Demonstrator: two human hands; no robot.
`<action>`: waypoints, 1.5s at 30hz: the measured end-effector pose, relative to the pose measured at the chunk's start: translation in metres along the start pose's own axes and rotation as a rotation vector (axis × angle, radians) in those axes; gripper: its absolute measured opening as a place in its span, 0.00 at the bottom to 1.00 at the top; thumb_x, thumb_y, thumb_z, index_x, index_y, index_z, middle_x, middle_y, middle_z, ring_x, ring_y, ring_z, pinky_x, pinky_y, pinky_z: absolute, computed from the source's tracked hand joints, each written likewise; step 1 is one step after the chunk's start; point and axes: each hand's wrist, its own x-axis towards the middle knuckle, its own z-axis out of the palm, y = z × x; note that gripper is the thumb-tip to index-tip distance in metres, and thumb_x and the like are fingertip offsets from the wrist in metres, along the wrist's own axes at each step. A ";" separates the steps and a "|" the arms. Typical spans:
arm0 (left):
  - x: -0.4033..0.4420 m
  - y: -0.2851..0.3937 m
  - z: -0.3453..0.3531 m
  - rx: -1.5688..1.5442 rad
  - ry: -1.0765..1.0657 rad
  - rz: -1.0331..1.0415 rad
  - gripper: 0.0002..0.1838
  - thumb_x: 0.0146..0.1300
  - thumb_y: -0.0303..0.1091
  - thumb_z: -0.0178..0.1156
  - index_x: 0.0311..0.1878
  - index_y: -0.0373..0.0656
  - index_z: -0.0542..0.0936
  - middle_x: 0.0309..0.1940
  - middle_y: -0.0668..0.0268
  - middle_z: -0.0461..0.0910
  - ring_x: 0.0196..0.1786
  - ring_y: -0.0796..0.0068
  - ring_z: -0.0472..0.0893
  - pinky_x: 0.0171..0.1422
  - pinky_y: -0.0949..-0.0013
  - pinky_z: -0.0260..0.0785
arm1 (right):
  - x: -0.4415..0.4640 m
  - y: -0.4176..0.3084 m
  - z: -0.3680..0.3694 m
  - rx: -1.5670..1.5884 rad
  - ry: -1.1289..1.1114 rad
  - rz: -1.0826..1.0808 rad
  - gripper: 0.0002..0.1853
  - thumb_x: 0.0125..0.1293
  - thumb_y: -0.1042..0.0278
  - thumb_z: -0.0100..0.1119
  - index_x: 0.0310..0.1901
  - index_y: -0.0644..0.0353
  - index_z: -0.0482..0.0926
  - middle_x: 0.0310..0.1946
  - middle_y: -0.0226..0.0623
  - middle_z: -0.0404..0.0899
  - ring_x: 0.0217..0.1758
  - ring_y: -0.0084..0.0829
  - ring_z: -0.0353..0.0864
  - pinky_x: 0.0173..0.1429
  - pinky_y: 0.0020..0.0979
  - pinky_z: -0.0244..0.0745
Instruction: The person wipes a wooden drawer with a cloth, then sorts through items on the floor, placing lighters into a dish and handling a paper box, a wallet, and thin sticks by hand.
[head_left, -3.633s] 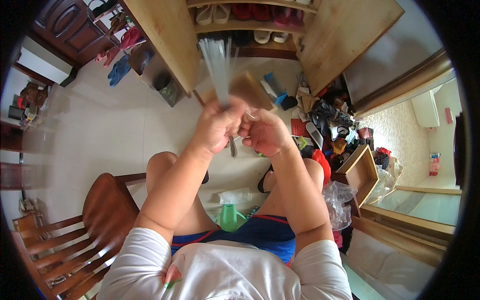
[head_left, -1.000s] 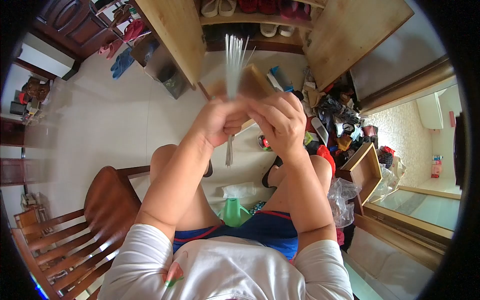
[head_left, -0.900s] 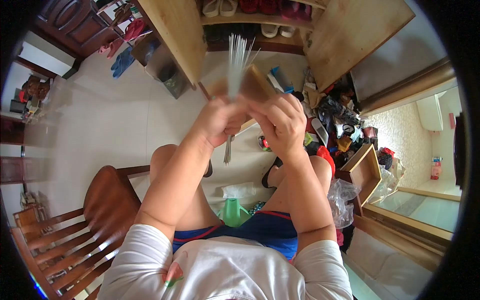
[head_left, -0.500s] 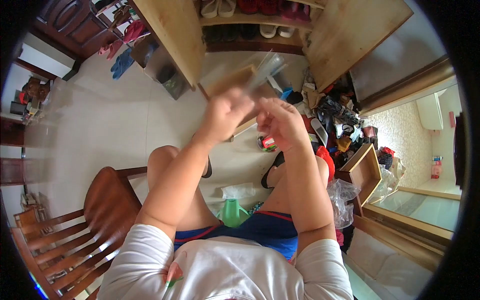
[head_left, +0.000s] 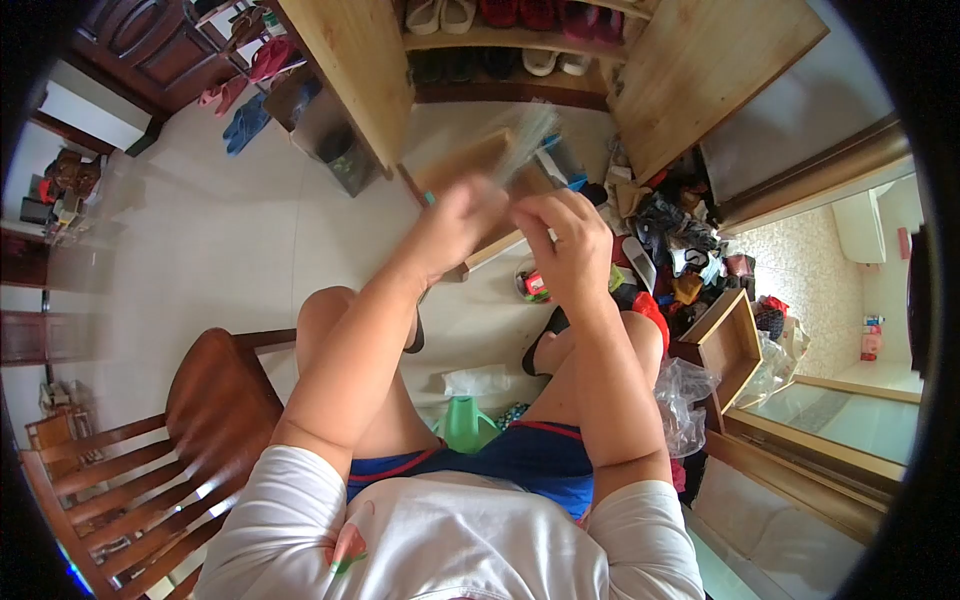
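A bundle of thin, pale sticks or wires (head_left: 528,142), blurred by motion, slants up and to the right from my left hand (head_left: 462,222). The fingers of that hand are wrapped round its lower part. Close beside it on the right, my right hand (head_left: 572,232) is bent with thumb and fingertips pinched together; whatever they hold is too small to make out. Beyond both hands lies a wooden drawer (head_left: 490,262) on the floor, partly hidden by them.
An open wooden cabinet (head_left: 520,42) holds shoes ahead. Mixed items (head_left: 690,240) are heaped on the right, near another wooden drawer (head_left: 735,345) and clear plastic (head_left: 685,405). A green container (head_left: 465,425) stands between my legs. A wooden chair (head_left: 215,400) is at left.
The bundle, upright a second ago, now tilts to the right. My left hand has turned with it. My right hand opened a little half a second ago and is pinched again.
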 end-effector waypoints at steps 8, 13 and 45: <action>-0.004 0.004 -0.001 0.232 -0.191 0.178 0.13 0.66 0.35 0.52 0.51 0.41 0.73 0.32 0.72 0.76 0.27 0.85 0.70 0.28 0.78 0.63 | 0.000 0.001 0.002 -0.050 0.076 0.083 0.04 0.50 0.69 0.62 0.29 0.56 0.80 0.25 0.32 0.76 0.31 0.37 0.75 0.35 0.34 0.71; -0.011 0.019 0.004 0.533 -0.156 0.257 0.11 0.65 0.32 0.51 0.48 0.37 0.74 0.35 0.57 0.79 0.35 0.66 0.78 0.40 0.68 0.70 | -0.002 0.004 0.001 -0.076 -0.022 0.058 0.05 0.50 0.68 0.61 0.29 0.56 0.80 0.25 0.33 0.76 0.32 0.38 0.75 0.36 0.35 0.72; -0.017 0.010 -0.006 1.003 -0.573 0.032 0.10 0.62 0.37 0.51 0.35 0.44 0.78 0.31 0.59 0.80 0.38 0.60 0.79 0.42 0.62 0.69 | 0.002 0.021 -0.031 0.109 -0.547 0.029 0.05 0.49 0.63 0.64 0.27 0.53 0.82 0.30 0.32 0.76 0.34 0.37 0.76 0.38 0.33 0.72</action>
